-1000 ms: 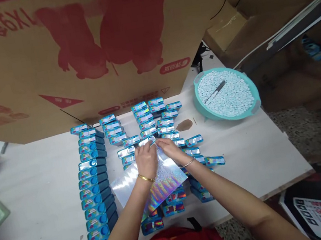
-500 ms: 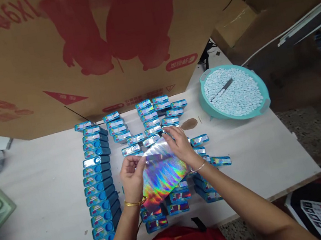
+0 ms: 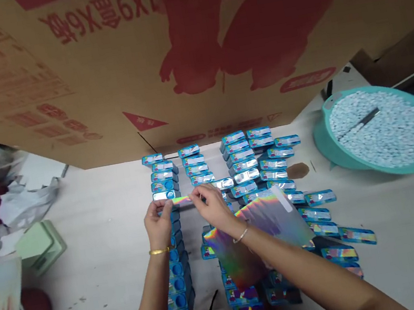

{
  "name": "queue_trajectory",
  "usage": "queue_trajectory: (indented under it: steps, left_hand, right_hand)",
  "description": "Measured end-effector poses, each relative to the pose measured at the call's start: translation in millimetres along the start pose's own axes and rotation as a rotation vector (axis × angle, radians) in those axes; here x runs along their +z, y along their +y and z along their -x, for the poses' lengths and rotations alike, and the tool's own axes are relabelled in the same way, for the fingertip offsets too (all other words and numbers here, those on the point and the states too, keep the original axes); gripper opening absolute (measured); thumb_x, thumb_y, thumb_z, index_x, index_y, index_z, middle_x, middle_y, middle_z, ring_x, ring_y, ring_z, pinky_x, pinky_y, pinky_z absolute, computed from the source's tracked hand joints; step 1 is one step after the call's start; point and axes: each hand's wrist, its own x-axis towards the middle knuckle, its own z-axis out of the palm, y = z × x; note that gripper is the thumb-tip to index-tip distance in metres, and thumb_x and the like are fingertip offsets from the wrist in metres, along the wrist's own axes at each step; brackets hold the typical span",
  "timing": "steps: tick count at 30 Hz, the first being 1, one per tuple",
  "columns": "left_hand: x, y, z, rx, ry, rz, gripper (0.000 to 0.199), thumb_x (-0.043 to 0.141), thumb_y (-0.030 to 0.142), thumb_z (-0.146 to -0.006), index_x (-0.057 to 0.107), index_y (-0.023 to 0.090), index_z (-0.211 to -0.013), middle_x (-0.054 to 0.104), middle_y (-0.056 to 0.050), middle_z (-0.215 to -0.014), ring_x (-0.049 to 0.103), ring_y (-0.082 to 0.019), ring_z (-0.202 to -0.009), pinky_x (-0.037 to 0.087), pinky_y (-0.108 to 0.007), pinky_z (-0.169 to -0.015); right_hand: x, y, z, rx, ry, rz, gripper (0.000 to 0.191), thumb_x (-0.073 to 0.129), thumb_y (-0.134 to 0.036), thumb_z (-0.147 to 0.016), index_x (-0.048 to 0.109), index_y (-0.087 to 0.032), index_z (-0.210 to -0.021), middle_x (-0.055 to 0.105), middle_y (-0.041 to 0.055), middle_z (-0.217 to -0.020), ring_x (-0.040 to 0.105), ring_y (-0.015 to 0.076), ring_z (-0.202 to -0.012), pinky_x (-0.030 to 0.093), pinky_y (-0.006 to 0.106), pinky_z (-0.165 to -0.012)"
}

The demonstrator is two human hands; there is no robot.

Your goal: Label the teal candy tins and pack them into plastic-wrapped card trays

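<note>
My left hand (image 3: 158,224) pinches one end of a short, shiny rainbow sticker strip (image 3: 181,200). The fingertips of my right hand (image 3: 212,206) pinch the other end, so the strip is stretched level between them. Just beneath it runs the left column of small blue tins (image 3: 176,269), several with a round blue spot on the upward side. A holographic sticker sheet (image 3: 278,220) lies over other blue tins (image 3: 241,166), below my right wrist, with a pale bare patch at its upper right corner. My right forearm crosses and hides part of the sheet.
A large cardboard box (image 3: 107,87) walls off the back of the white table (image 3: 97,238). At right stands a turquoise basin (image 3: 385,166) of small white pellets, a dark-handled tool in it. A pale green scale (image 3: 42,245) and crumpled plastic (image 3: 28,200) are at left.
Both hands have moved left relative to the tins, carrying the strip to the left column. The holographic sheet has left my hands and rests on the tins. The view has turned left.
</note>
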Motion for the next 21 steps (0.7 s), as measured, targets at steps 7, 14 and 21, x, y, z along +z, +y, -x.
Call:
queue_trajectory:
  steps: [7,14,21]
  left_hand:
    - [-3.4,-17.4,-72.6,0.123,0.072,-0.258,0.018,0.069,0.034,-0.064,0.06,0.019,-0.07,0.057,-0.001,-0.081,0.055,-0.016,-0.082,0.045,-0.031,-0.078]
    - [2.9,-27.6,-85.8,0.169,0.094,-0.475,0.011,0.066,0.03,-0.069,0.061,0.02,-0.069,0.057,-0.003,-0.091,0.054,-0.021,-0.092,0.042,-0.039,-0.091]
    - [7.6,-27.4,-84.3,0.117,0.154,-0.686,0.025,0.07,0.033,-0.067,0.061,0.022,-0.088,0.054,-0.006,-0.107,0.051,-0.029,-0.104,0.034,-0.053,-0.095]
  right_hand:
    - [40.4,-1.1,-50.6,-0.053,0.009,0.442,0.023,0.043,-0.028,-0.095,0.061,-0.019,-0.084,0.06,0.009,-0.092,0.046,0.0247,-0.094,0.029,0.037,-0.08]
    - [55.7,8.9,-61.9,-0.111,-0.022,0.605,0.025,0.04,-0.023,-0.095,0.062,-0.016,-0.088,0.059,0.0122,-0.094,0.044,0.0265,-0.094,0.028,0.04,-0.08]
    - [60.4,10.6,-65.7,-0.11,-0.076,0.639,0.025,0.04,-0.024,-0.095,0.063,-0.015,-0.093,0.057,0.0129,-0.096,0.043,0.0279,-0.098,0.027,0.042,-0.085]
